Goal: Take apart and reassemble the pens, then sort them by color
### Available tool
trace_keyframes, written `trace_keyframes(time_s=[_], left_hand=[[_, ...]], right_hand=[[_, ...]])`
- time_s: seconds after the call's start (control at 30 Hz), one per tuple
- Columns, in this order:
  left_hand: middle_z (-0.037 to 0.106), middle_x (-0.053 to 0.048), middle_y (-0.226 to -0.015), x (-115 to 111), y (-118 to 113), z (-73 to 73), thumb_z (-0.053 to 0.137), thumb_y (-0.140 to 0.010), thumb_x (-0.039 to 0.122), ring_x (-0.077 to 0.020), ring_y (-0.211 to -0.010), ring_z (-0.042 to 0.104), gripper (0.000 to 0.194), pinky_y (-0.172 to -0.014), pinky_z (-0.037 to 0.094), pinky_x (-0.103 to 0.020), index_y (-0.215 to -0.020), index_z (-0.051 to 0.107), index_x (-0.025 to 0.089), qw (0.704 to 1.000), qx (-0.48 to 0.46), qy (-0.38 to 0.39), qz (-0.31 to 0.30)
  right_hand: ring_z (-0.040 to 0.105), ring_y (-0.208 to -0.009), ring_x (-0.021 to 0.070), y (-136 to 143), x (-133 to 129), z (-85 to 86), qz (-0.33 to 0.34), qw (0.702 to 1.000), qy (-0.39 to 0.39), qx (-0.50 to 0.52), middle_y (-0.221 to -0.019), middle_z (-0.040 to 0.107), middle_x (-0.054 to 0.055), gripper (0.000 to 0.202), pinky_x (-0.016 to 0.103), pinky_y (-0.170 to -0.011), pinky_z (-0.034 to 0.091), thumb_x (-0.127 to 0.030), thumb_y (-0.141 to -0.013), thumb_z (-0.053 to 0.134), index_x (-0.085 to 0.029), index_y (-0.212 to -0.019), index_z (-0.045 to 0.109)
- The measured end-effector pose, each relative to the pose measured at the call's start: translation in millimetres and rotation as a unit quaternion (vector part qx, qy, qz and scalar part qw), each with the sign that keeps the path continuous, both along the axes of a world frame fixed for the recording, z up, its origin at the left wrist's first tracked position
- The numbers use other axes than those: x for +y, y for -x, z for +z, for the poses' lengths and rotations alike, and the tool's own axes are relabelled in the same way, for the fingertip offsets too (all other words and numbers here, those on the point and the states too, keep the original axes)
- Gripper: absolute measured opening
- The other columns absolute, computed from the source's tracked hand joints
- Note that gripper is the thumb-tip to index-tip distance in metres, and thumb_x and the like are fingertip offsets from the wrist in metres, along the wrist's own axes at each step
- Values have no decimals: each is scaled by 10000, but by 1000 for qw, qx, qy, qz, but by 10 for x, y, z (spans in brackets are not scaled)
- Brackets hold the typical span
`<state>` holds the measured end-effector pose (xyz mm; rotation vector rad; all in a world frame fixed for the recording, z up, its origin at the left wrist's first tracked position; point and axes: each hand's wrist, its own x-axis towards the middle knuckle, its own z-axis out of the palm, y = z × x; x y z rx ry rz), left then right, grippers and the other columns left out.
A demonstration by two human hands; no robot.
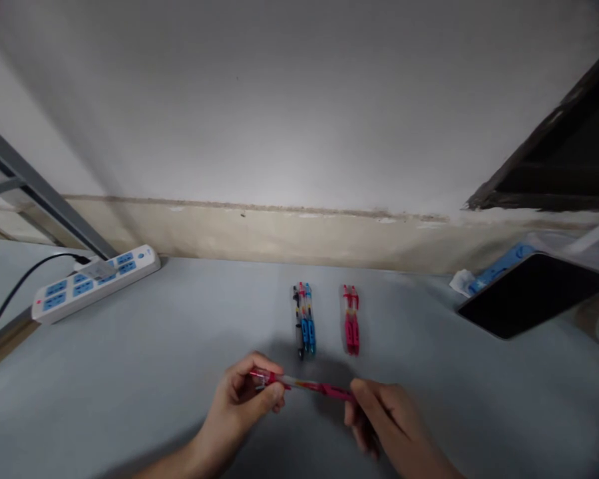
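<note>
Well, pinched the red pen [307, 385] with left hand [240, 401] and right hand [390, 414] (thumbs against curled fingers), both angled inward, nearside of the blue pens [305, 330].

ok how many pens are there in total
6. One pink pen is held by the left hand and right hand; three pens lie side by side beyond the hands, and two pink pens lie to their right. None seems hidden.
</note>
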<state>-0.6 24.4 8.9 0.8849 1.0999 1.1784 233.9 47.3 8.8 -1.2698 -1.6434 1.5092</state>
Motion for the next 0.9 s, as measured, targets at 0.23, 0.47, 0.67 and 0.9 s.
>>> trace_keyframes(time_s=[0.23, 0.47, 0.67, 0.9], left_hand=[[668, 27, -604, 33, 18, -54, 817, -756, 358, -101, -575, 574, 207, -570, 443, -188, -842, 719, 196, 999, -3, -11, 39], [662, 15, -600, 28, 4, -35, 813, -756, 363, -120, -571, 571, 220, -568, 447, -216, -844, 719, 185, 999, -10, -2, 34], [668, 13, -618, 33, 8, -57, 801, -777, 338, -112, -581, 580, 185, -575, 449, -207, -850, 721, 189, 999, -19, -5, 26], [661, 16, -627, 34, -4, -38, 807, -768, 359, -104, -583, 587, 207, -570, 450, -197, -851, 723, 189, 999, -22, 0, 30]], right_hand=[[642, -536, 136, -18, 11, 12, -8, 997, -75, -3, -707, 682, 1, 224, 251, -547, 486, -432, -967, 499, -227, -911, 572], [655, -537, 138, 6, 18, 2, -17, 996, -82, 10, -813, 718, 13, 248, 260, -549, 505, -401, -961, 511, -240, -1150, 519], [657, -570, 149, -5, 13, 49, 13, 998, -63, -5, -658, 667, 7, 381, 248, -534, 487, -424, -1024, 350, -224, -793, 578], [615, -558, 136, -27, 25, 71, 38, 989, -123, -74, -657, 632, -12, 306, 248, -560, 463, -381, -1018, 382, -229, -805, 541]])
